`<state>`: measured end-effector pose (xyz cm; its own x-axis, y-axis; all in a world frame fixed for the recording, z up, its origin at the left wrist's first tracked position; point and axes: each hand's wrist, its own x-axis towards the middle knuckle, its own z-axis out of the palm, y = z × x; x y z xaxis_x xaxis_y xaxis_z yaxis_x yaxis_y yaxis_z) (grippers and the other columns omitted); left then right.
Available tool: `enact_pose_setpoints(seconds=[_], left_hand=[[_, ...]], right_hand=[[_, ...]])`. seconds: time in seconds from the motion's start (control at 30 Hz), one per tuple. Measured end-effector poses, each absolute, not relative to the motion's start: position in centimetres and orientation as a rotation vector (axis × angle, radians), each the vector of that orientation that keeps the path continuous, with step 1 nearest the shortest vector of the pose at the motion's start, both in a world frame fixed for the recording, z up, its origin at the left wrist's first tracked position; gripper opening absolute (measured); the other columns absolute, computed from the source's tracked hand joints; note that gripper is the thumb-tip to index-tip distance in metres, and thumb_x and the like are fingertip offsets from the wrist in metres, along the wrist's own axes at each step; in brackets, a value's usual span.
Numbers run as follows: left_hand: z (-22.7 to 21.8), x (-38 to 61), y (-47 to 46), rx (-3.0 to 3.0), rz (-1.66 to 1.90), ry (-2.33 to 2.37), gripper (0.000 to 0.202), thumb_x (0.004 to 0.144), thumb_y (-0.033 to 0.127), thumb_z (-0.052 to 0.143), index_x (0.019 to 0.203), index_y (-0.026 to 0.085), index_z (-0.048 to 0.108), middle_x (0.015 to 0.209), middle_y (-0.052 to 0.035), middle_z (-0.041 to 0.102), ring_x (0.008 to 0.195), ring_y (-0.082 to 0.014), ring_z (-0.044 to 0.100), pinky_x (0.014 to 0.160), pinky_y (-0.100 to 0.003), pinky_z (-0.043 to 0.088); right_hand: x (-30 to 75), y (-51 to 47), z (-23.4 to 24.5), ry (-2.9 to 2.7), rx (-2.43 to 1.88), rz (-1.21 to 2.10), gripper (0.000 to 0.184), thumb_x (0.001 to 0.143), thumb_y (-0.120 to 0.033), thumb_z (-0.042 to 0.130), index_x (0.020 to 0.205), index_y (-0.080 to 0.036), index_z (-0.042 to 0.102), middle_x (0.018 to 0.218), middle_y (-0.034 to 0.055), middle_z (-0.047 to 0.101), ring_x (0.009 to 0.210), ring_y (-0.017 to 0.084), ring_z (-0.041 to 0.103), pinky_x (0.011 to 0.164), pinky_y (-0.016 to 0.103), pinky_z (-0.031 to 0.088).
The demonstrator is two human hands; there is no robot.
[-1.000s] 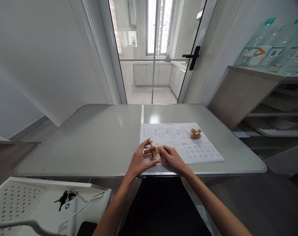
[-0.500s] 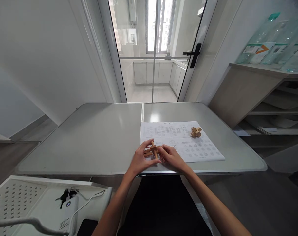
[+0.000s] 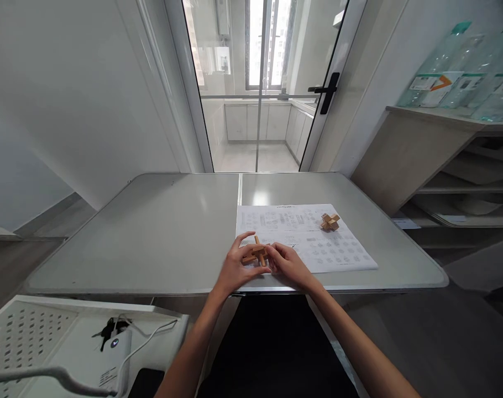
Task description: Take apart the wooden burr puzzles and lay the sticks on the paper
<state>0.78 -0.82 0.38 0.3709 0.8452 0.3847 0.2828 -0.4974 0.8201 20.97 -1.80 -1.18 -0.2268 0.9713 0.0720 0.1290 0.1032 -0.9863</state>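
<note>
A partly interlocked wooden burr puzzle (image 3: 260, 252) is between my two hands, above the near left part of a printed instruction sheet (image 3: 305, 260). My left hand (image 3: 237, 262) grips it from the left, thumb below and fingers curved over it; the index finger is lifted near an upright stick. My right hand (image 3: 288, 264) pinches the right side of the puzzle with thumb and fingertips. Some of the puzzle's pieces are hidden behind the fingers. Another wooden burr puzzle (image 3: 330, 222), star-shaped and assembled, rests on the far right part of the sheet.
The pale table (image 3: 164, 232) has a seam down its middle. At lower left stands a white cart (image 3: 152, 309) holding keys (image 3: 108, 333), a white power bank (image 3: 118, 359) with a cable and a black object (image 3: 147, 382). Plastic bottles (image 3: 436, 83) stand on the shelf (image 3: 425, 149) at right.
My left index finger has lifted off the top of the upright stick and straightened a little. Both hands keep hold of the puzzle in nearly the same place.
</note>
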Motion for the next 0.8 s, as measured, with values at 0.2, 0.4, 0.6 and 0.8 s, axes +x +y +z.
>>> enact_pose_setpoints(seconds=[0.2, 0.4, 0.6, 0.8], left_hand=[[0.38, 0.77, -0.69, 2.036, 1.151, 0.967, 0.047, 0.073, 0.042, 0.091, 0.116, 0.029, 0.077, 0.153, -0.0093, 0.048, 0.121, -0.0283, 0.067, 0.102, -0.042, 0.060], [0.13, 0.76, -0.64, 2.019, 1.171, 0.951, 0.043, 0.075, 0.040, 0.090, 0.115, 0.030, 0.078, 0.154, -0.0095, 0.046, 0.105, -0.0227, 0.072, 0.099, -0.042, 0.062], [0.29, 0.82, -0.73, 2.024, 1.199, 0.964, 0.042, 0.074, 0.041, 0.090, 0.112, 0.029, 0.079, 0.153, -0.0096, 0.047, 0.093, -0.0186, 0.073, 0.092, -0.041, 0.064], [0.09, 1.00, -0.82, 1.920, 1.214, 0.906, 0.026, 0.079, 0.042, 0.086, 0.100, 0.026, 0.082, 0.155, -0.0083, 0.043, 0.076, -0.0103, 0.070, 0.077, -0.036, 0.069]], right_hand=[[20.98, -1.71, -1.30, -1.511, -1.115, 1.218, 0.047, 0.100, -0.063, 0.051, 0.076, -0.023, 0.055, 0.059, -0.0040, 0.056, 0.056, 0.015, 0.051, 0.061, 0.029, 0.042], [20.88, -1.70, -1.29, -1.486, -1.132, 1.208, 0.049, 0.097, -0.067, 0.052, 0.075, -0.023, 0.056, 0.060, -0.0034, 0.057, 0.054, 0.015, 0.050, 0.057, 0.028, 0.041], [20.85, -1.67, -1.74, -1.499, -1.129, 1.192, 0.048, 0.099, -0.066, 0.051, 0.078, -0.023, 0.057, 0.060, -0.0040, 0.056, 0.055, 0.015, 0.050, 0.058, 0.028, 0.041], [20.85, -1.55, -1.81, -1.450, -1.142, 1.201, 0.048, 0.098, -0.066, 0.052, 0.076, -0.024, 0.054, 0.059, -0.0044, 0.054, 0.054, 0.015, 0.049, 0.055, 0.028, 0.039]])
